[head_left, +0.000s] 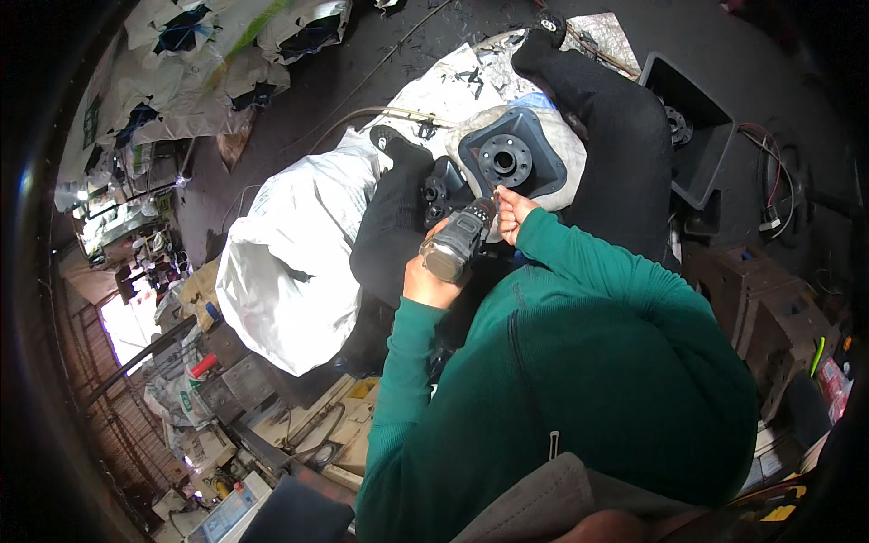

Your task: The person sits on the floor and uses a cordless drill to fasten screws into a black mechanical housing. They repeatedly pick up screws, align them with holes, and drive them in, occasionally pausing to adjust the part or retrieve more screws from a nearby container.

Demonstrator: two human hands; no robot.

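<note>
My left hand [429, 286] is wrapped around a grey and black cordless drill [455, 242], its front pointing away from me. At the drill's front end my right hand [512, 215] is closed in a pinch. Whatever its fingertips hold is too small to make out. Just beyond lies a dark blue-grey square part [546, 172] with rounded corners. A round grey flange [504, 149] with several holes and a dark central bore sits in its middle. The square part rests on a whitish sack [572, 149] between my legs. Left of it are dark round metal parts [435, 192], partly hidden.
A large white sack [294, 253] stands at my left. To the right, a dark grey bin [706, 163] contains another round flanged part [679, 125]. Cables [777, 172] lie beyond it, with brown blocky metal parts [756, 290] nearer. A thin hose [380, 110] crosses the floor ahead.
</note>
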